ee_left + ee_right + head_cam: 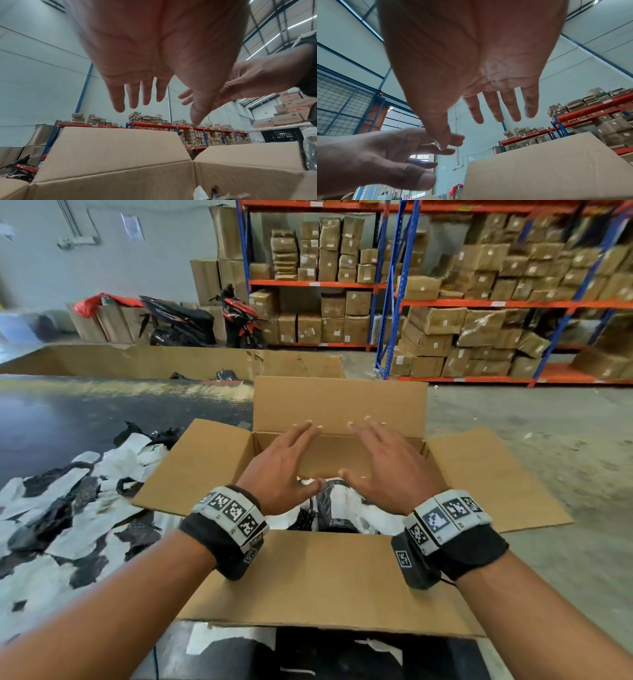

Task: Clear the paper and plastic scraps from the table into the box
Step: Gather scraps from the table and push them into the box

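Observation:
An open cardboard box (339,402) stands before me with its four flaps spread. White and black scraps (346,505) lie inside it. Both hands hover over the opening, palms down, fingers straight and spread, holding nothing: my left hand (291,460) on the left, my right hand (383,460) on the right, thumbs nearly meeting. In the left wrist view the left hand (150,75) shows an empty palm above the box flaps (111,146). The right wrist view shows the empty right hand (479,75) above a flap (539,169). A heap of white paper and black plastic scraps (61,508) covers the table to the left of the box.
The dark table top (85,412) stretches left and back, with a long low cardboard wall (154,361) beyond it. More scraps (233,642) lie under the near flap. Shelving with cartons (479,285) and a parked scooter (205,320) stand farther off on the concrete floor.

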Available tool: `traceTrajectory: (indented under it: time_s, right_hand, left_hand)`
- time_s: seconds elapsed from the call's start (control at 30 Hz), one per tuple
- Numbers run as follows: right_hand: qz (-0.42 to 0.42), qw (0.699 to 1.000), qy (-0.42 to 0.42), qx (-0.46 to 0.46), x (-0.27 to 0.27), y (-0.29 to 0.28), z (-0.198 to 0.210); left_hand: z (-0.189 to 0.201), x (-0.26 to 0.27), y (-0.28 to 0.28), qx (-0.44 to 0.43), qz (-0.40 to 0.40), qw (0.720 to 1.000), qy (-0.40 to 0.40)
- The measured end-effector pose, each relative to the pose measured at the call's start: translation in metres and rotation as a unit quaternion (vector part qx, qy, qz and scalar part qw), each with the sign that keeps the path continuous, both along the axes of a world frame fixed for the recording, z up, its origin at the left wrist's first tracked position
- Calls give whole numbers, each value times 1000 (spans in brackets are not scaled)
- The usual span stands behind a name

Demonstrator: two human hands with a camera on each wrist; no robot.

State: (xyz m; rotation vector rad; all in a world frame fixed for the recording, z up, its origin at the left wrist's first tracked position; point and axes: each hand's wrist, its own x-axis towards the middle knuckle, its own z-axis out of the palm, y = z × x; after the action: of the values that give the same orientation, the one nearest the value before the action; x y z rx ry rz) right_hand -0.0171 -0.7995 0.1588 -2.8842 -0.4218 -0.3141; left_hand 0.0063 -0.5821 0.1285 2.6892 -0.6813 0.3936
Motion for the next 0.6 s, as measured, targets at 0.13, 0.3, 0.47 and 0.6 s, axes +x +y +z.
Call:
traceTrajectory:
  time_s: [0.13,0.3,0.47,0.6]
  right_hand:
    - [13,998,-38,40,-49,45,-5]
    - [44,994,-53,83,-97,137,-8]
    - [106,987,-53,112,-124,251,-12]
    - [180,977,-23,115,-129,342,-31]
  left_hand:
    - [2,-48,46,-60,-24,997,-34]
    - [7,-109,133,-90,-11,994,-54]
    - [-6,-156,243,-85,59,994,-21]
    - [-25,-185,334,-66,144,987,9]
